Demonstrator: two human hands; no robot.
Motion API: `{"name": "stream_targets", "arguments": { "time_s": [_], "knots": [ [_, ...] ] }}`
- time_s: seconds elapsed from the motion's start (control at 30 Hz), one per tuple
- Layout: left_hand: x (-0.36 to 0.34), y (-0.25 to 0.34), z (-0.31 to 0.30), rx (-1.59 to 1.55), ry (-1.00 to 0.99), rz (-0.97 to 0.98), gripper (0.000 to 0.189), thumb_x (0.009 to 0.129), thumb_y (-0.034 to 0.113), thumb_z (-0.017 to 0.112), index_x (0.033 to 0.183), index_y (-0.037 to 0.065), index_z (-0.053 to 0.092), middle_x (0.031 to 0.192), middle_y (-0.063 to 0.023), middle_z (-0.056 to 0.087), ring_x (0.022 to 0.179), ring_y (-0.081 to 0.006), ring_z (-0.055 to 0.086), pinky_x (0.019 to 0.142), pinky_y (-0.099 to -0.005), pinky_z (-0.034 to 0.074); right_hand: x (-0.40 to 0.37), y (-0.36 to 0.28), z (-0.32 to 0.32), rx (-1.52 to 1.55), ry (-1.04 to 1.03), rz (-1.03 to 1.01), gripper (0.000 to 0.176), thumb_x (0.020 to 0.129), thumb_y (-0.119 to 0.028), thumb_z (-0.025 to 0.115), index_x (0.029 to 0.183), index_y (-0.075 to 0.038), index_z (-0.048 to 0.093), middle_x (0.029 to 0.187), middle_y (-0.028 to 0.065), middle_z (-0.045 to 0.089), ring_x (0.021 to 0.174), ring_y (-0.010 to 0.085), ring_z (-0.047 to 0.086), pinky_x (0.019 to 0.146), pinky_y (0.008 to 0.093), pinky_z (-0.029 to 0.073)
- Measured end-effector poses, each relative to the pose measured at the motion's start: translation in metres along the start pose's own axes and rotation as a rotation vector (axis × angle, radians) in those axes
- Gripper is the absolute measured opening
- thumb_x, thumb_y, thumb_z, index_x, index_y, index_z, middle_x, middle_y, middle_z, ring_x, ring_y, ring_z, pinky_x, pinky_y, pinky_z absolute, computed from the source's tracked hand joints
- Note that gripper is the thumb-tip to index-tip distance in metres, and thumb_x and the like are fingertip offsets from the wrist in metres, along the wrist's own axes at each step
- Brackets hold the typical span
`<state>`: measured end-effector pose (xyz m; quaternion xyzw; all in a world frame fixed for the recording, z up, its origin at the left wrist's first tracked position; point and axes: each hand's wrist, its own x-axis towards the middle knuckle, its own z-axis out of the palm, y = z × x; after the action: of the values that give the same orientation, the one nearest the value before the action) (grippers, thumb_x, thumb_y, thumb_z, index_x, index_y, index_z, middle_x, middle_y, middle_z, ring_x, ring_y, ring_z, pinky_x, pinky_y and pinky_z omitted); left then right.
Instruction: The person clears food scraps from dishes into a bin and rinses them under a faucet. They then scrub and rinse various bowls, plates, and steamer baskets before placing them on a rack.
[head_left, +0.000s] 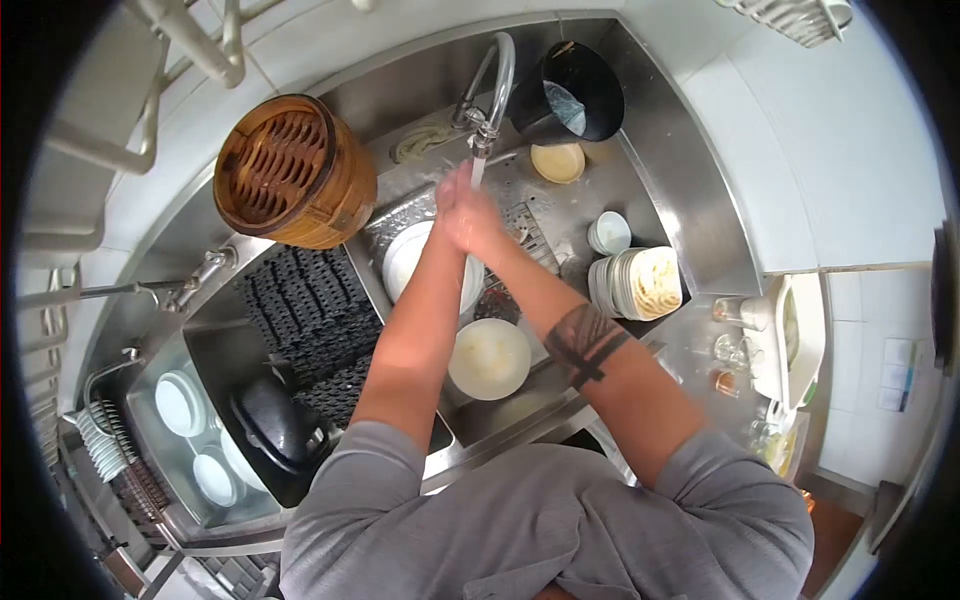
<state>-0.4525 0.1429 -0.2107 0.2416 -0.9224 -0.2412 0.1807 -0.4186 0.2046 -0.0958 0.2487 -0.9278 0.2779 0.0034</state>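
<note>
L hand (446,195) touching R hand (473,214), L arm (412,325) & R arm (590,335) extended fwd.

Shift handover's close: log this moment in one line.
left hand, right hand: touching | faucet: running | white bowl: in sink

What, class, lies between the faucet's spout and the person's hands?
A stream of running water lies between the spout and the hands, as the head view shows.

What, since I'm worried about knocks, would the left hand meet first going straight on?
Likely the faucet, just ahead of the left hand; depth is unclear, so it might pass underneath.
</note>
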Motion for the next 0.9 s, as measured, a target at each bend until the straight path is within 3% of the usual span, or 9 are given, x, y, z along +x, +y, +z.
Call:
{"name": "stream_targets", "arguments": {
  "time_s": [0.1,0.2,0.4,0.5,0.57,0.6,0.63,0.73,0.9],
  "knots": [
    [0.002,-0.002,-0.004,-2.015,-0.259,-0.482,0.041,0.108,0.044,0.042,0.125,0.010,0.056,0.106,-0.0080,0.064,0.094,-0.0252,0.064,0.083,-0.0377,0.053,-0.001,0.011,0.009,0.145,-0.054,0.134,0.046,0.102,-0.023,0.047,0.136,0.007,0.051,0.116,0.0242,0.069,0.103,0.0302,0.071,0.087,0.0389,0.056],
    [-0.003,0.033,-0.032,-2.181,-0.472,-0.916,0.030,0.106,0.035,0.046,0.108,0.009,0.061,0.089,-0.0064,0.066,0.078,-0.0247,0.063,0.071,-0.0416,0.054,0.029,0.046,0.039,0.580,-0.081,0.264,0.043,0.102,-0.023,0.048,0.131,0.008,0.055,0.112,0.0243,0.070,0.101,0.0298,0.071,0.087,0.0377,0.056],
    [-0.054,0.024,-0.041,-2.543,-0.685,-0.550,0.034,0.102,0.036,0.054,0.124,0.011,0.059,0.102,-0.0048,0.067,0.087,-0.0256,0.065,0.079,-0.0400,0.055,0.039,0.038,0.063,1.220,0.000,0.463,0.032,0.095,-0.025,0.063,0.112,0.002,0.065,0.089,0.0200,0.072,0.083,0.0333,0.072,0.077,0.0466,0.056],
    [-0.043,-0.032,0.008,-1.825,-0.524,-0.313,0.035,0.101,0.033,0.054,0.126,0.009,0.058,0.104,-0.0053,0.065,0.092,-0.0235,0.062,0.082,-0.0408,0.052,-0.016,-0.008,0.027,0.245,0.429,0.275,0.034,0.090,-0.028,0.065,0.114,-0.005,0.067,0.087,0.0201,0.069,0.086,0.0351,0.068,0.080,0.0499,0.054],
    [-0.024,-0.083,0.042,-0.795,-0.345,0.120,0.036,0.101,0.031,0.053,0.127,0.008,0.058,0.105,-0.0056,0.064,0.094,-0.0221,0.060,0.084,-0.0413,0.051,-0.006,0.064,0.102,0.364,-0.066,-0.183,0.030,0.087,-0.022,0.063,0.110,-0.002,0.066,0.090,0.0238,0.068,0.090,0.0404,0.066,0.083,0.0499,0.053],
    [0.002,-0.119,0.071,-0.822,-0.376,0.117,0.036,0.101,0.030,0.053,0.128,0.007,0.058,0.106,-0.0057,0.064,0.096,-0.0214,0.059,0.085,-0.0416,0.050,-0.044,0.055,0.034,0.384,-0.066,-0.181,0.027,0.087,-0.019,0.063,0.107,-0.001,0.066,0.095,0.0256,0.068,0.094,0.0407,0.066,0.086,0.0508,0.053],
    [0.020,-0.078,0.022,-1.429,-0.666,-0.439,0.030,0.101,0.026,0.052,0.122,0.005,0.057,0.100,-0.0053,0.061,0.091,-0.0207,0.058,0.080,-0.0375,0.050,-0.083,0.044,-0.039,0.404,-0.066,-0.179,0.023,0.086,-0.016,0.063,0.103,-0.001,0.066,0.099,0.0274,0.069,0.098,0.0411,0.067,0.088,0.0518,0.052],
    [0.052,-0.042,-0.029,-1.544,-0.494,-0.618,0.007,0.098,0.010,0.060,0.100,0.003,0.062,0.086,-0.0030,0.057,0.075,-0.0159,0.052,0.069,-0.0309,0.049,-0.168,0.100,-0.101,0.193,-0.230,-0.160,0.018,0.091,-0.017,0.057,0.104,-0.008,0.066,0.106,0.0187,0.066,0.104,0.0403,0.063,0.090,0.0513,0.052],
    [-0.004,-0.003,-0.081,0.406,-0.198,0.423,0.046,0.101,0.038,0.052,0.092,-0.005,0.066,0.086,-0.0301,0.068,0.080,-0.0511,0.064,0.073,-0.0543,0.054,-0.352,0.215,-0.188,0.104,0.106,0.154,0.021,0.090,-0.018,0.054,0.098,-0.006,0.069,0.097,0.0187,0.068,0.100,0.0386,0.065,0.088,0.0491,0.053]
  ]
}}
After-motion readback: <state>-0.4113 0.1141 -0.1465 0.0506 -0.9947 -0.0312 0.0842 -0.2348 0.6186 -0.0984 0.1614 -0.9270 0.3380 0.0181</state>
